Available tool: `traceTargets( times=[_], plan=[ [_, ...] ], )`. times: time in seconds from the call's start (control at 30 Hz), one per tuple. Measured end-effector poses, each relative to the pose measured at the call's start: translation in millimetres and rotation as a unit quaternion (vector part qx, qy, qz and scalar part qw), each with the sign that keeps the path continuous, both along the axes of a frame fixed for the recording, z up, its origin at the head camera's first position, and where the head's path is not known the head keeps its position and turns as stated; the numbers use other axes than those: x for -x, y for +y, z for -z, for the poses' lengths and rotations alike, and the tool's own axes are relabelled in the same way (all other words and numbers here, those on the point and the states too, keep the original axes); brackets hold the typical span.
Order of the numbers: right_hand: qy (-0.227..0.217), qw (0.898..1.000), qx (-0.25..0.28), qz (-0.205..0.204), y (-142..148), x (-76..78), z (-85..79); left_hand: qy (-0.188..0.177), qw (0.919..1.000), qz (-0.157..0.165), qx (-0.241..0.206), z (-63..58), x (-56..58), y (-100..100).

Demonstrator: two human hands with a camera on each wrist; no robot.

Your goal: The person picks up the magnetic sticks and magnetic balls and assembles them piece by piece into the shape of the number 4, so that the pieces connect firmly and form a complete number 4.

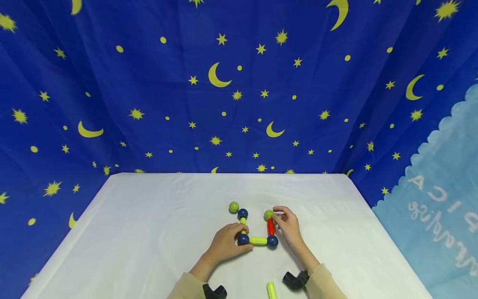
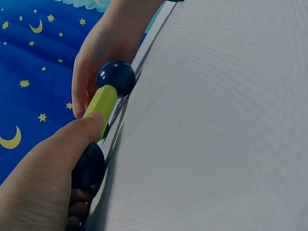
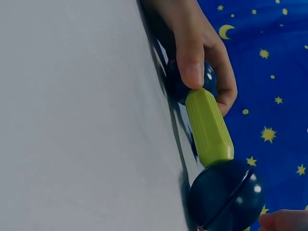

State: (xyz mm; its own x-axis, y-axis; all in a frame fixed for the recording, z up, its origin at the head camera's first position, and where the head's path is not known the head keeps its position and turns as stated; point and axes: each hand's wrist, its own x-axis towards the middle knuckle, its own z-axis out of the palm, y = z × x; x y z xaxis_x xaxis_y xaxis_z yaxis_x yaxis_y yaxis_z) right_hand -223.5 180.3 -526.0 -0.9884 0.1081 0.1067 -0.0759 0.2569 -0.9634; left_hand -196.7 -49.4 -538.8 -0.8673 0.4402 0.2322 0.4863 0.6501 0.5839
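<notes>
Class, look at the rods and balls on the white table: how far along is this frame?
Done: a U of three rods, a yellow-green bottom rod between two dark blue balls, a short side rod and a red rod. In hand: the left hand steadies the left corner ball; the right hand sets a green ball on the red rod. Left: a loose green ball and spare rod lie unused; the top looks open.

**Both hands curled, forearms angled inward**

The left hand [image 1: 228, 240] lies low on the desk [image 1: 149, 232], fingers [image 1: 244, 227] curled in a pinch. Just beside it, the right hand [image 1: 286, 226] also pinches with bent fingers. Both sleeved forearms angle inward from the desk's near edge.
</notes>
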Motion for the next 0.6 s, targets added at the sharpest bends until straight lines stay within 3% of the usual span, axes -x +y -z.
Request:
traceTargets(
  times=[0.2, 0.4, 0.6],
  plan=[
    [0.028, 0.999, 0.007, 0.014, 5, -18.1, -7.2, 0.010, 0.9999, 0.002, -0.009, 2.8, -0.2, 2],
    [0.006, 1.000, -0.006, 0.020, 13, -38.7, -12.5, -0.001, 1.0000, 0.000, -0.007, 3.7, 0.0, 0],
    [0.011, 1.000, -0.009, 0.014, 18, -54.4, -14.8, -0.018, 0.9998, -0.004, -0.012, 2.3, 1.3, -2]
  ],
)
